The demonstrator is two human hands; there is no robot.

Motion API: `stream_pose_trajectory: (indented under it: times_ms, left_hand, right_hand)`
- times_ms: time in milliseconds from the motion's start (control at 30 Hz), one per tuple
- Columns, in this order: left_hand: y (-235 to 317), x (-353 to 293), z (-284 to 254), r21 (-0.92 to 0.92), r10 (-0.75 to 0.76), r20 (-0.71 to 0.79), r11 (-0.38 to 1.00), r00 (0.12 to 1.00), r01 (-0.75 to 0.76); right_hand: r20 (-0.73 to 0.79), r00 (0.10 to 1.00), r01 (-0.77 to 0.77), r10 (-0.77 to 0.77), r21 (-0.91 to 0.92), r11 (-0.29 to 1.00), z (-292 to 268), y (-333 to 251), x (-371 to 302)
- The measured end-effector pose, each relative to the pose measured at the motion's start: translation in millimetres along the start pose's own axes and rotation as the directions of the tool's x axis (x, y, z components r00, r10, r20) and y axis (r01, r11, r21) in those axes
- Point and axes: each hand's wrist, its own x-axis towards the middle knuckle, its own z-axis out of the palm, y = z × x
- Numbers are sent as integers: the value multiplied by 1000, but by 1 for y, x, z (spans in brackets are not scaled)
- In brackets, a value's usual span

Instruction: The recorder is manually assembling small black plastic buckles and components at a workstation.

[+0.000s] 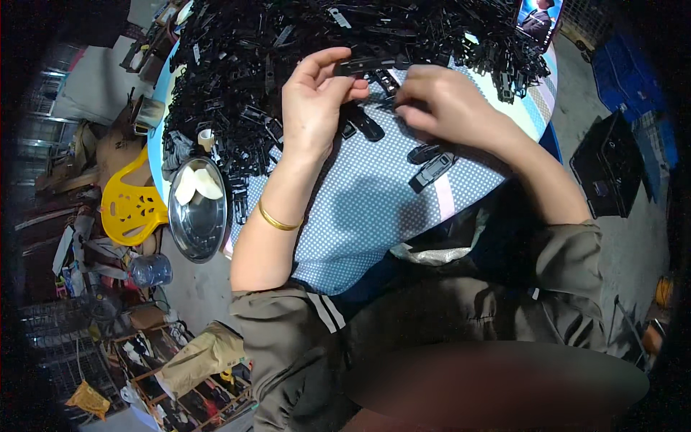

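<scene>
A large pile of narrow black parts (237,50), apparently plastic, covers the far side of the table. At its near edge my left hand (313,108), a gold bangle (279,220) on its wrist, pinches one end of a long black part (363,66) between thumb and fingers. My right hand (446,101) is to the right, its fingers curled in near the part's other end; what they grip is hidden. Below and between the hands lies a loose black piece (368,124). Two more pieces, one with a grey face (433,171), rest on the cloth nearer me.
The round table wears a dotted blue-grey cloth (345,209). A shiny oval metal dish (198,234) with pale fruit slices (205,183) sits at its left edge. A lit phone (538,21) stands at the far right. Beside the table are a yellow chair (133,205) and a black box (610,169).
</scene>
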Motion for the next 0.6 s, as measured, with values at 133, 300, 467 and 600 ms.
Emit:
stream_pose_trajectory:
  times_ms: [133,300,467,600]
  left_hand:
    - [-8,-2,0,168,106,-29,981,994,-100]
    - [-21,-9,17,299,245,36,923,969,-244]
    - [-27,-15,17,381,362,46,855,931,-351]
    - [-31,-15,15,415,426,61,811,902,-412]
  right_hand:
    - [79,958,-287,277,354,890,-32,0,-11]
    - [-35,894,-340,447,598,726,-44,7,-16]
    - [61,821,-419,568,740,526,-26,0,-11]
    - [114,812,-453,573,742,495,-24,-2,-10]
